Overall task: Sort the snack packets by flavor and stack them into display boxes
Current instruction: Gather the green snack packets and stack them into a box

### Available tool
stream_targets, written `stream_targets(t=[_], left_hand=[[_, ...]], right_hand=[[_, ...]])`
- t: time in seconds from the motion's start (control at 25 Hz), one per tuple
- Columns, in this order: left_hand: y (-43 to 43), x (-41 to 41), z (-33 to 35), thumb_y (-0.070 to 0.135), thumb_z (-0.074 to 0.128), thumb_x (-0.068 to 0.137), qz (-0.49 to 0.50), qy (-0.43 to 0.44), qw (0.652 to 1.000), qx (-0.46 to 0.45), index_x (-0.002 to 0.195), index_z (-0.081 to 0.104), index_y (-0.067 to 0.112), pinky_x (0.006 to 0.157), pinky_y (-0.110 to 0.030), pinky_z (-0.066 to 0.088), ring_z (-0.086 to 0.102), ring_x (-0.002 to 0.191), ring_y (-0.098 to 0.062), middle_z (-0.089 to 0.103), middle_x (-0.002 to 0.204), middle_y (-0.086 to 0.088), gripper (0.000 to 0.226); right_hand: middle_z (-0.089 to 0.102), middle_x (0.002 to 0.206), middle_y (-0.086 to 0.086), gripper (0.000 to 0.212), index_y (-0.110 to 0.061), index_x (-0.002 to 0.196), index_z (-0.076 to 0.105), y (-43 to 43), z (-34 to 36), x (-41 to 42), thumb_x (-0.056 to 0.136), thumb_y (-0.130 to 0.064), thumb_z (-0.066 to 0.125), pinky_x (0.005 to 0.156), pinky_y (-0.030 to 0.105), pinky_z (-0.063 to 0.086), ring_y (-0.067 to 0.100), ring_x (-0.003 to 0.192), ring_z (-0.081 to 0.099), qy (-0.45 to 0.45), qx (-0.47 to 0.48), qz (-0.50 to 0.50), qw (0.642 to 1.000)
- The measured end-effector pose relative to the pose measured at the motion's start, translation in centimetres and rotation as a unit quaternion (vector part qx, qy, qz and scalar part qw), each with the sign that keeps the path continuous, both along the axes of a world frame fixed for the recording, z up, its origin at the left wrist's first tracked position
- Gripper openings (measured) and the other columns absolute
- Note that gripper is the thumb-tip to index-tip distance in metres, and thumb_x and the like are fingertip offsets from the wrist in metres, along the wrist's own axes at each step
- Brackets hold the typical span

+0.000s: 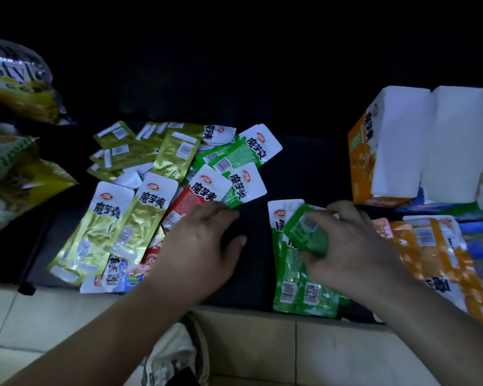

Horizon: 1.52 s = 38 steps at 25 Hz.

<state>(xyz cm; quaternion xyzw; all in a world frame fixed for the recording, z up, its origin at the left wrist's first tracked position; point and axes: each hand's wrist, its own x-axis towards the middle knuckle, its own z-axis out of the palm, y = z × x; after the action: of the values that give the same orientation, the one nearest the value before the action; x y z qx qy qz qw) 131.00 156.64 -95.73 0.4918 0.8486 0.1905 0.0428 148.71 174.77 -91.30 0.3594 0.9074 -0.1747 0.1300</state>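
Item one: my right hand (pixel 354 246) — fingers curled round a green packet (pixel 307 232), over the green stack (pixel 293 285). Item two: my left hand (pixel 204 240) — fingers loose, slightly apart, tips at the mixed pile's red packet (pixel 190 199). Orange display box (pixel 365 157) stands far right.

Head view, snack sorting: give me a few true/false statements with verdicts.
1. The right hand holds a green packet. True.
2. The left hand grips a yellow packet. False: it is open and holds nothing, with its fingers by a red packet.
3. An orange box stands to the right of the mixed heap. True.
4. The green pile lies inside the box. False: it lies on the dark surface, outside the box.
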Motion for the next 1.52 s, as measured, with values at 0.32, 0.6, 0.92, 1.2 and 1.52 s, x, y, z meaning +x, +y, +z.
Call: stream_targets(t=[0.32,0.6,0.92,1.2,1.52], left_hand=[[-2.5,-0.8,-1.9,0.032,0.062,0.085,0.032,0.089,0.991,-0.094,0.134,0.062,0.017,0.091,-0.048,0.051,0.059,0.108,-0.038,0.059,0.139,-0.007,0.051],[-1.4,3.2,0.7,0.012,0.064,0.079,-0.029,0.086,0.996,0.012,0.106,0.076,0.012,0.057,-0.039,0.057,0.066,0.086,-0.03,0.073,0.113,-0.002,0.03],[-3.4,4.1,-0.1,0.038,0.059,0.095,-0.057,0.03,0.998,-0.028,0.104,0.074,0.021,0.072,-0.04,0.052,0.061,0.097,-0.027,0.067,0.118,0.002,0.024],[-8.1,-1.1,-2.2,0.028,0.058,0.096,-0.028,0.068,0.994,-0.084,0.147,0.054,0.027,0.109,-0.058,0.04,0.046,0.139,-0.041,0.051,0.151,-0.012,0.051],[-6.9,-8.3,0.0,0.039,0.08,0.071,-0.022,-0.032,0.987,-0.153,0.146,0.053,0.025,0.097,-0.048,0.047,0.051,0.114,-0.029,0.059,0.134,0.0,0.081]], right_hand=[[0.039,0.13,0.003,0.052,-0.022,0.134,0.056,0.7,-2.9,-1.1,0.096,-0.058,0.057,0.073,0.035,0.05,0.027,0.119,0.045,0.048,0.067,-0.063,0.995],[0.057,0.107,0.003,0.045,-0.017,0.119,0.073,-2.8,-3.9,-1.5,0.084,-0.041,0.061,0.082,0.042,0.055,0.03,0.104,0.055,0.173,0.064,0.075,0.98],[0.064,0.134,0.003,0.038,-0.028,0.114,0.077,-3.9,-4.6,-3.3,0.087,-0.04,0.054,0.115,0.058,0.037,0.035,0.138,0.048,0.186,0.055,0.178,0.965],[0.054,0.151,0.001,0.043,-0.036,0.118,0.073,-6.7,-5.2,-6.3,0.08,-0.056,0.071,0.122,0.058,0.001,0.029,0.153,0.03,0.084,0.033,0.27,0.959],[0.068,0.131,-0.002,0.038,-0.029,0.115,0.077,-5.7,-5.7,-5.7,0.081,-0.045,0.07,0.121,0.058,0.029,0.026,0.133,0.055,0.185,0.025,0.223,0.957]])
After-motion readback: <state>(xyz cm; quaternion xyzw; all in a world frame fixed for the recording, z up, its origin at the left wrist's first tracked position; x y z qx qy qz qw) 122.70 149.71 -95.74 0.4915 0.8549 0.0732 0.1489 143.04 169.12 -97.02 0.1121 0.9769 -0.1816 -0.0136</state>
